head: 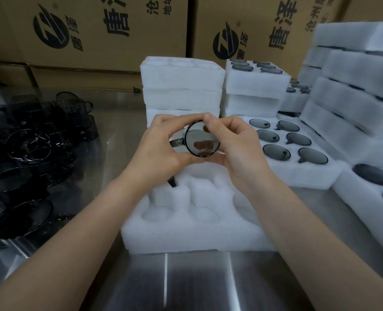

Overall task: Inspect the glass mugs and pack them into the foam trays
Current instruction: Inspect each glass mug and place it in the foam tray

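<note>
As the left grip [161,151] and right grip [237,144] both curl around it, the glass mug [201,140] is held above the foam tray [186,239]. It looks light, stiff, slick and breakable, so the wall seems a safer hold than the thin rim.

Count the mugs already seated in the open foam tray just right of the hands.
6, in three rows of two: far-left mug, far-right mug, middle-left mug, middle-right mug, near-left mug, near-right mug. Every pocket in view looks filled.
</note>
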### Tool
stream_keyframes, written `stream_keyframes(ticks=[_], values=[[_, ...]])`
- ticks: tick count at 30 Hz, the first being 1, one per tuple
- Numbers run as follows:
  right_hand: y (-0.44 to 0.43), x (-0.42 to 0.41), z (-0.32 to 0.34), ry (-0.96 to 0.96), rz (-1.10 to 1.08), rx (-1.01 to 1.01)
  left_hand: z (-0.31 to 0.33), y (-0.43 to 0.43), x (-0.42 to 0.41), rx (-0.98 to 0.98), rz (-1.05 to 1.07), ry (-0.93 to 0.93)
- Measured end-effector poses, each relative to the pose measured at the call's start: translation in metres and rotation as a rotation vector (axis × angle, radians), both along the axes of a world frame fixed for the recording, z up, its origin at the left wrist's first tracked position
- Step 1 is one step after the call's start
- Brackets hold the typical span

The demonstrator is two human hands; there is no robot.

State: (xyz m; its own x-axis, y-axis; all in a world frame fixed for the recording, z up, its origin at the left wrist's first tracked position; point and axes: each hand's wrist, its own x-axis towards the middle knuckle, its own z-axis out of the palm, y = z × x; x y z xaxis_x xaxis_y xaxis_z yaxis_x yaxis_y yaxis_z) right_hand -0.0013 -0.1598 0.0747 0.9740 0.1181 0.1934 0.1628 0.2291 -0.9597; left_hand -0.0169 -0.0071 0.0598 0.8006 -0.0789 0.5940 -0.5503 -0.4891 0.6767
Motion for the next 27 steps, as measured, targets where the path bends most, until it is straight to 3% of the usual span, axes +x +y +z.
stream_keyframes(ticks=[5,14,20,27], values=[[0.0014,0.0014,0.0008,-0.028,-0.060,-0.062,0.0006,-0.0070,-0.0040,0.038,-0.004,-0.053],[0.0011,0.0070,0.0035,0.012,0.187,-0.037,-0.0018,-0.0032,-0.0015,-0.341,-0.140,-0.015],[0.0002,0.0031,0.0029,-0.159,0.119,-0.115,-0.0024,0.0001,0.0037,-0.264,-0.121,0.068],[0.0037,-0.0001,-0.0025,-0.255,-0.012,-0.192,-0.0036,-0.0003,0.0036,-0.146,-0.146,0.045]])
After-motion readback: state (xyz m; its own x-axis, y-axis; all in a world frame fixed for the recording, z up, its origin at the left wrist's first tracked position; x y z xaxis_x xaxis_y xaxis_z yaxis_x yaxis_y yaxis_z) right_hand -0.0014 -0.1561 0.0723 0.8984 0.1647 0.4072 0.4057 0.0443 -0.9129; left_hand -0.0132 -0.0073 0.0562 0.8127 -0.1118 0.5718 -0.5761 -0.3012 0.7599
